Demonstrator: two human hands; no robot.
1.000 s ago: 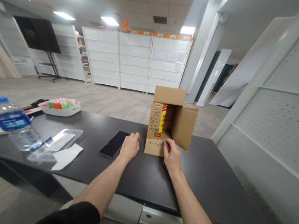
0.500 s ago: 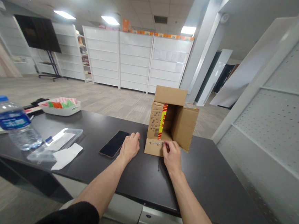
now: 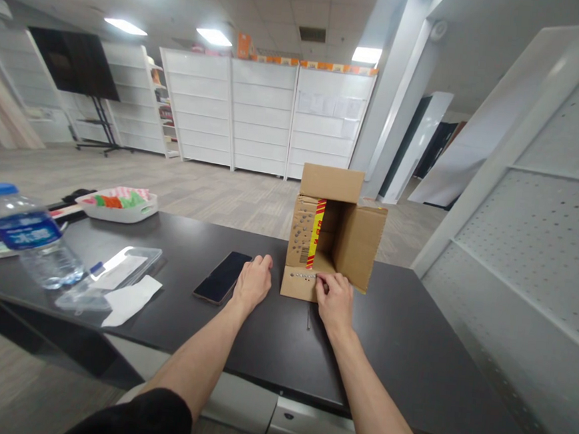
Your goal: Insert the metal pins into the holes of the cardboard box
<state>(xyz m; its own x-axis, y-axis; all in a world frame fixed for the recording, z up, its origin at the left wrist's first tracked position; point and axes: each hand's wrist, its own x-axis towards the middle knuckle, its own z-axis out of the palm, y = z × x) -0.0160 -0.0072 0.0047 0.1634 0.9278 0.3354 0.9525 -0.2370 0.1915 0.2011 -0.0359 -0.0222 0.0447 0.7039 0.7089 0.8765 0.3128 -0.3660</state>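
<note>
An open cardboard box [image 3: 346, 248] stands on the dark table with its opening towards me. A row of small, shiny metal pieces [image 3: 301, 275] runs along its lower front flap [image 3: 296, 288], and several dark round pieces [image 3: 302, 230] dot its left flap. My right hand [image 3: 336, 301] is at the right end of that row, thumb and fingers pinched together; whatever is between them is too small to make out. Just left of it, a thin metal rod [image 3: 309, 317] lies on the table. My left hand [image 3: 253, 284] rests with curled fingers beside a black phone [image 3: 222, 277].
On the left are a water bottle [image 3: 32, 237], a clear plastic case [image 3: 128, 268], a white paper piece [image 3: 132, 299] and a white basket [image 3: 119, 210] with colourful contents. A perforated panel [image 3: 527, 249] rises along the right side of the table [image 3: 408, 360].
The view has shifted very slightly. Both hands stay in nearly the same places, the right still pinching at the front flap and the left beside the phone.
</note>
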